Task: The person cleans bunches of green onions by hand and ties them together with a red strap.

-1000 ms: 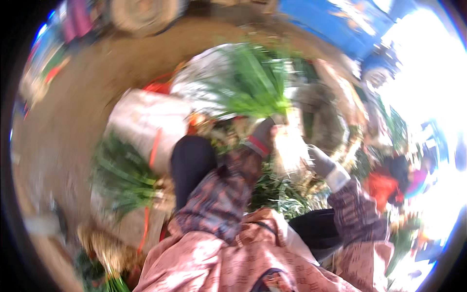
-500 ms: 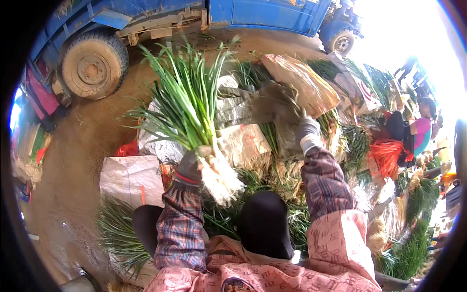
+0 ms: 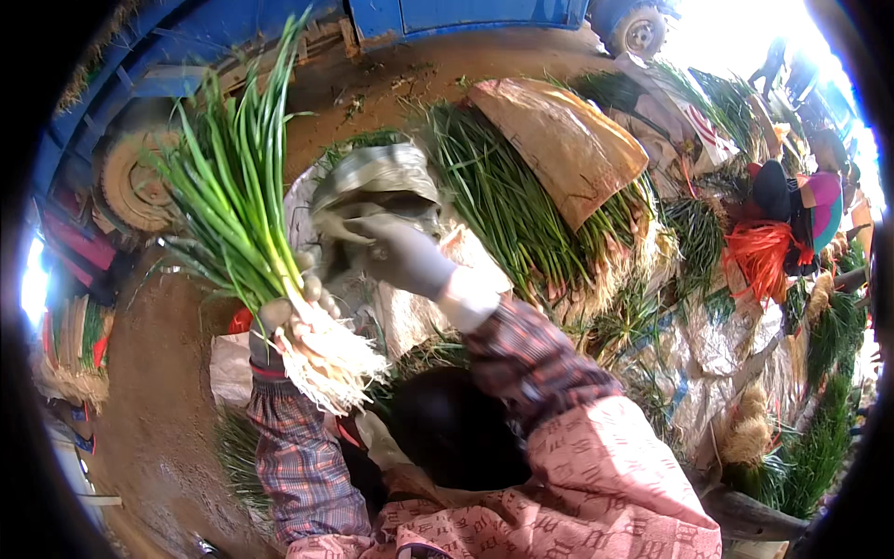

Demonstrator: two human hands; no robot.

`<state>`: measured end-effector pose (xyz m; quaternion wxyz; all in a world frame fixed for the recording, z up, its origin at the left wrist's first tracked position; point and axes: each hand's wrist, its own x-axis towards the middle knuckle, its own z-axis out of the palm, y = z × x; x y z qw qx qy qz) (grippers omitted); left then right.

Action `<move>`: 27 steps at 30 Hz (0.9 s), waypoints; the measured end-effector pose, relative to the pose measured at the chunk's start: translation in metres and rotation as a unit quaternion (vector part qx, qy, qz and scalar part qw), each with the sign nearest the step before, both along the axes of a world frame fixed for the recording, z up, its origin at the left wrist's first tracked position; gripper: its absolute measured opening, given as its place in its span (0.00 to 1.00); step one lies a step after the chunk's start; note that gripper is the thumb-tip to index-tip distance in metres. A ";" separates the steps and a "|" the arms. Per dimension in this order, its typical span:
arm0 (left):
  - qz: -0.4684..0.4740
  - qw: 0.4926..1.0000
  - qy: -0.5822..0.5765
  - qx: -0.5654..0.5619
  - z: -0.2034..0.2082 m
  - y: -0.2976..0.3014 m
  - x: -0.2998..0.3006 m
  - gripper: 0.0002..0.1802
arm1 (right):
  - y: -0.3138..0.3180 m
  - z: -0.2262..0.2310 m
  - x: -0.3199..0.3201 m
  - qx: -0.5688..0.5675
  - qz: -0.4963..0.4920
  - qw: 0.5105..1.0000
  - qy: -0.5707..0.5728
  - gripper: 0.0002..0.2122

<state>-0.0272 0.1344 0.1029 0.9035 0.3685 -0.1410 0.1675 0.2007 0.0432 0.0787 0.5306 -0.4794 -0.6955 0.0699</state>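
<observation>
My left hand (image 3: 269, 326), in a grey glove, is closed around a bunch of green onions (image 3: 240, 191). Their green leaves point up and away, and the pale roots hang toward my knee. Close beside it, my right hand (image 3: 410, 256), also gloved, grips a crumpled grey-green cloth or sack (image 3: 372, 177), slightly blurred. The thumb and fingers are pressed into the cloth's near edge. Right of the cloth lies a large heap of green onions (image 3: 507, 200), partly covered by a brown sack (image 3: 568, 140).
A blue truck (image 3: 466, 17) with a muddy wheel (image 3: 140, 182) stands beyond brown, wet ground (image 3: 158, 373). Orange-red strips (image 3: 756, 256) lie at the right near another person in dark and pink clothing (image 3: 819, 210). More green onions and pale sheets (image 3: 726, 354) spread across the right side.
My right hand has swung left with the grey-green cloth, baring the onions beside the brown sack. My left hand and its bunch have shifted left. The view has turned a little.
</observation>
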 end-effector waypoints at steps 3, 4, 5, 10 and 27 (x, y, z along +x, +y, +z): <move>0.010 0.997 -0.042 0.063 -0.049 0.001 0.028 0.37 | -0.103 -0.068 0.055 -0.193 -0.383 0.900 -0.077 0.28; 0.005 1.000 -0.012 0.007 -0.067 -0.004 0.032 0.36 | -0.119 -0.091 0.065 -0.478 -0.481 0.716 -0.163 0.33; 0.022 0.999 0.038 -0.015 -0.084 -0.010 0.036 0.35 | -0.133 -0.111 0.069 -0.470 -0.525 0.668 -0.241 0.37; 0.131 0.969 0.202 -0.054 -0.126 -0.038 0.051 0.30 | -0.130 -0.080 0.105 -0.417 -0.451 0.787 -0.062 0.12; 0.085 0.965 0.061 -0.238 -0.106 -0.067 0.036 0.28 | -0.079 -0.002 0.124 -0.422 -0.143 0.872 0.202 0.13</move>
